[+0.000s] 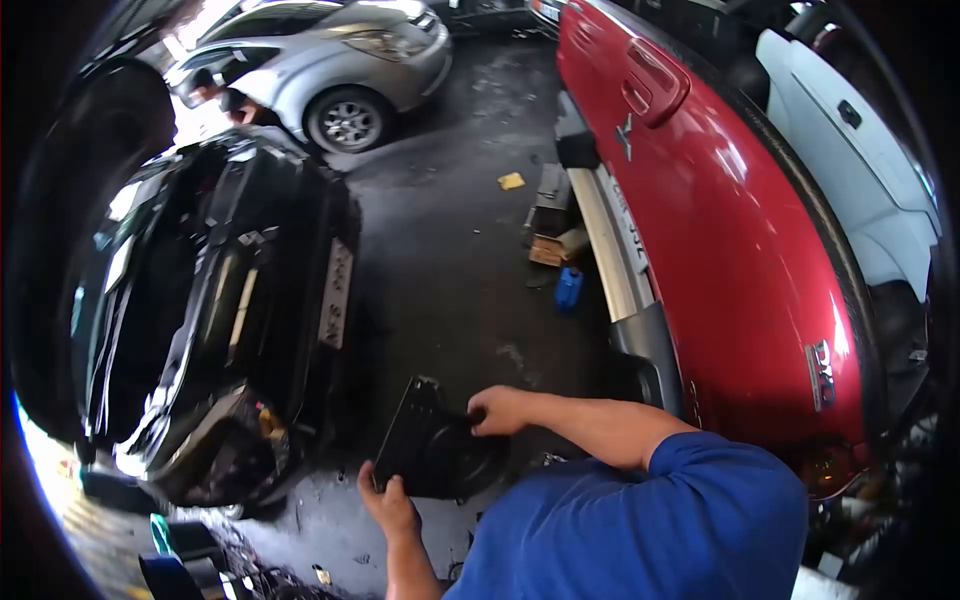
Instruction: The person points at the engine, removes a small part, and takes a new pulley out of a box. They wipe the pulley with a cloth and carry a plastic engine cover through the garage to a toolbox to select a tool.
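Between my two hands is a black radiator fan shroud (425, 440), a flat panel with a rounded section on its right side. My left hand (393, 503) grips its lower left corner, the thumb and fingers closed at the edge. At the upper right, my right hand (500, 411) is closed on the rounded rim. The shroud is held tilted above the dark floor. Its dark surface hides most of its detail. To the left stands a black car (285, 290) with its front end toward me and its engine bay exposed.
A red pickup (720, 230) stands on the right, its tailgate and bumper facing the aisle. A blue bottle (568, 288) and a small cardboard box (546, 251) lie by the bumper. A silver car (350, 60) is behind. Another person (235, 103) leans by the black car.
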`<state>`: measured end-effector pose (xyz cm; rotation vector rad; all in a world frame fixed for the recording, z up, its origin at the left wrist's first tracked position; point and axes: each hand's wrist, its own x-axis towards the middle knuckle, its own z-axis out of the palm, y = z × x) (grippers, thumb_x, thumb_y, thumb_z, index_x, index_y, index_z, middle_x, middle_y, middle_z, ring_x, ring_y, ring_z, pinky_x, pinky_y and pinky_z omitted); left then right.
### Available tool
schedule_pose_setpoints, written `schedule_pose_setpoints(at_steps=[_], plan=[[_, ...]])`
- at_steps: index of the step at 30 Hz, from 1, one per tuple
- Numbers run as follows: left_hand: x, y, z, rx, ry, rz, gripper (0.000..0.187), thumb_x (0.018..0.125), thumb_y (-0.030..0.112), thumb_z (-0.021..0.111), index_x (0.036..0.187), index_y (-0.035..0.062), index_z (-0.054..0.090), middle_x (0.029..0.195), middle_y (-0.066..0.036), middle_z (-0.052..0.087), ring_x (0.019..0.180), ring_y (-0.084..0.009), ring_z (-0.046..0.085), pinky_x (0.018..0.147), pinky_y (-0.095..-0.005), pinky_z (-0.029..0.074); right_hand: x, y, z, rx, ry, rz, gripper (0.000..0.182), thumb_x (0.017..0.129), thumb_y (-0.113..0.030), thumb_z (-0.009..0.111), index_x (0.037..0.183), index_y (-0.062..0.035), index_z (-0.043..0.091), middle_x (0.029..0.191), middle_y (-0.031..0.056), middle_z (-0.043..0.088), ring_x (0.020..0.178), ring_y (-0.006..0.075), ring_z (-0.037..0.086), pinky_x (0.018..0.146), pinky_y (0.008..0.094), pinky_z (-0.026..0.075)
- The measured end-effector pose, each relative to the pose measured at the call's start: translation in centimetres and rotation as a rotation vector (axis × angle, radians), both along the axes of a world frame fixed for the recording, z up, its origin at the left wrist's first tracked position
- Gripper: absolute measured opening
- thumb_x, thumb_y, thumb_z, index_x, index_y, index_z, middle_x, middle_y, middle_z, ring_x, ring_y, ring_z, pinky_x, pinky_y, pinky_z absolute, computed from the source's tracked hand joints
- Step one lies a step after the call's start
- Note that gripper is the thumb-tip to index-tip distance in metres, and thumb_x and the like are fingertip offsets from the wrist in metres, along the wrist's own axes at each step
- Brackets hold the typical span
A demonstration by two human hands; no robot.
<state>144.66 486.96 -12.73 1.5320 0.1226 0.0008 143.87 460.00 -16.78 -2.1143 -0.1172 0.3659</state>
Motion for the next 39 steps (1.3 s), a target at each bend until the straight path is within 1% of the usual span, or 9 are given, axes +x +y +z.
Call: schedule_pose_setpoints(at_steps=[2, 6, 9, 11, 17, 21, 26, 29, 39], plan=[[6.4, -3.6, -0.2, 0.258, -0.055, -0.2, 0.038, 0.076, -0.002, 0.054, 0.115, -0.0034, 0.051, 0.105, -0.01, 0.056, 0.095, -0.0162, 0.055, 0.088, -0.0278, 0.043, 1.7, -4.1, 0.2, -0.007, -0.045, -0.205, 0.039, 0.071, -0.029, 0.069, 0.099, -0.0024, 0.064, 0.093, 0.0178, 0.066, 0.09, 0.0322, 0.063, 0.078, 0.0387, 0.05], [18.3, -13.6, 0.7, 0.276, 0.032, -0.47, 0.034, 0.076, -0.001, 0.056, 0.11, -0.0035, 0.054, 0.098, -0.007, 0.06, 0.088, -0.0137, 0.056, 0.083, -0.0257, 0.044, 8.1, -12.7, -1.7, 0.036, 0.122, -0.323, 0.035, 0.073, -0.028, 0.068, 0.097, -0.0033, 0.063, 0.092, 0.0176, 0.065, 0.089, 0.0332, 0.062, 0.077, 0.0391, 0.049], [26.7, -21.2, 0.4, 0.246, 0.193, -0.663, 0.03, 0.075, 0.0, 0.058, 0.105, -0.0047, 0.058, 0.089, -0.005, 0.062, 0.08, -0.0112, 0.057, 0.076, -0.0241, 0.045, 13.6, -20.0, -3.3, 0.015, 0.032, -0.429, 0.032, 0.073, -0.028, 0.066, 0.093, -0.003, 0.063, 0.089, 0.018, 0.064, 0.088, 0.0331, 0.062, 0.076, 0.0391, 0.049], [31.3, -25.6, 1.0, 0.462, 0.236, -0.747, 0.028, 0.075, 0.0, 0.058, 0.102, -0.0063, 0.061, 0.085, -0.004, 0.064, 0.075, -0.0102, 0.057, 0.071, -0.0231, 0.045, 17.6, -24.1, -3.3, -0.014, 0.044, -0.466, 0.032, 0.071, -0.028, 0.066, 0.091, -0.0029, 0.063, 0.088, 0.0179, 0.064, 0.087, 0.0339, 0.061, 0.076, 0.0398, 0.049], [45.6, -33.4, 2.0, 0.507, 0.38, -0.832, 0.018, 0.072, -0.002, 0.059, 0.088, -0.0046, 0.066, 0.073, -0.002, 0.063, 0.065, -0.0091, 0.056, 0.062, -0.023, 0.044, 30.2, -32.6, 0.3, -0.105, -0.167, -0.426, 0.027, 0.07, -0.023, 0.068, 0.087, -0.0029, 0.062, 0.082, 0.0141, 0.06, 0.08, 0.0316, 0.06, 0.07, 0.039, 0.049], [54.1, -37.6, -0.3, 0.726, 0.375, -0.922, 0.013, 0.069, -0.001, 0.06, 0.081, -0.0046, 0.065, 0.069, -0.003, 0.063, 0.063, -0.0104, 0.056, 0.06, -0.026, 0.045, 39.7, -37.7, 2.3, -0.164, -0.043, -0.36, 0.028, 0.07, -0.026, 0.065, 0.086, -0.0034, 0.064, 0.088, 0.016, 0.061, 0.089, 0.0346, 0.059, 0.078, 0.0413, 0.048], [66.9, -44.7, -2.9, 1.012, 0.054, -1.005, 0.017, 0.065, 0.004, 0.065, 0.078, -0.0045, 0.061, 0.067, -0.018, 0.06, 0.063, -0.0272, 0.06, 0.062, -0.0357, 0.046, 53.3, -44.2, -0.2, -0.232, -0.063, -0.337, 0.027, 0.069, -0.026, 0.066, 0.084, -0.0035, 0.064, 0.089, 0.0157, 0.061, 0.092, 0.0345, 0.059, 0.082, 0.0428, 0.047], [75.6, -49.1, -2.5, 1.004, 0.15, -0.984, 0.016, 0.066, 0.006, 0.066, 0.077, -0.0042, 0.059, 0.069, -0.022, 0.06, 0.066, -0.0317, 0.06, 0.063, -0.0375, 0.046, 61.7, -47.8, -0.9, -0.238, -0.069, -0.366, 0.028, 0.069, -0.026, 0.066, 0.084, -0.0035, 0.064, 0.091, 0.0161, 0.061, 0.093, 0.0351, 0.058, 0.083, 0.0427, 0.047], [97.4, -57.6, 3.4, 0.915, 0.131, -0.934, 0.01, 0.075, 0.004, 0.06, 0.081, -0.0034, 0.06, 0.064, -0.008, 0.06, 0.06, -0.0128, 0.053, 0.059, -0.0283, 0.043, 83.1, -55.4, -0.7, -0.067, -0.125, -0.452, 0.024, 0.069, -0.023, 0.066, 0.084, -0.0052, 0.063, 0.088, 0.0145, 0.059, 0.09, 0.0333, 0.058, 0.081, 0.0415, 0.047]])
